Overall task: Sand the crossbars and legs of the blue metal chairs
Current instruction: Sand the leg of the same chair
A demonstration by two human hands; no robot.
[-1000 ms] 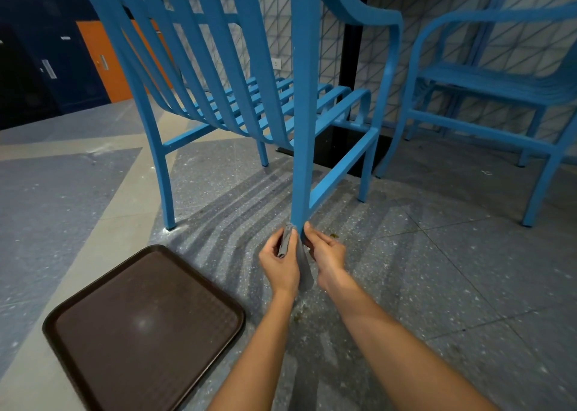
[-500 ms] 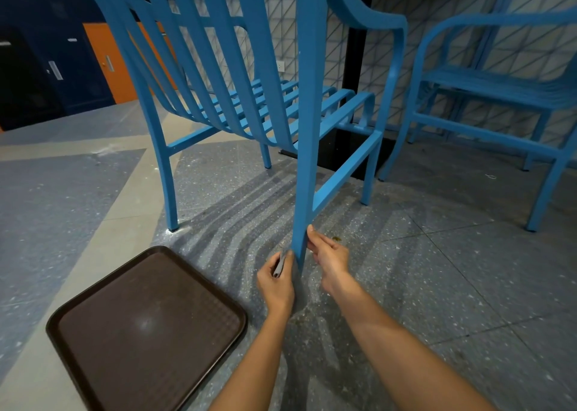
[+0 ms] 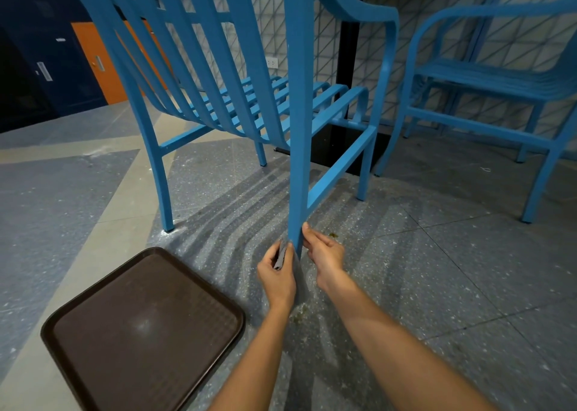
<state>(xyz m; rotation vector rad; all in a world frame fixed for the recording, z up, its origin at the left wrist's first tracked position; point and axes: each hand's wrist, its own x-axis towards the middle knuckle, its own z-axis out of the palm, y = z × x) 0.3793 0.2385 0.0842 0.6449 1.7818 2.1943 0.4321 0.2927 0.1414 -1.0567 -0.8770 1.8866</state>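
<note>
Floor (image 3: 468, 285): gray with little specks and white dust.
Near chair (image 3: 218, 98): blue metal with slats, standing right in front of the person.
Far chair (image 3: 499, 82): blue too, standing off to the right by the wall.
Tray (image 3: 140, 332): brown, flat on the floor, left of the arms.
Back leg (image 3: 298, 129): the near chair's leg, coming down between both hands.
Left hand (image 3: 276, 275): curled around a folded gray sandpaper (image 3: 281, 256), pressing it on the left side of the leg near the bottom.
Right hand (image 3: 324, 254): fingers curled, touching the right side of the leg; it holds nothing else.
</note>
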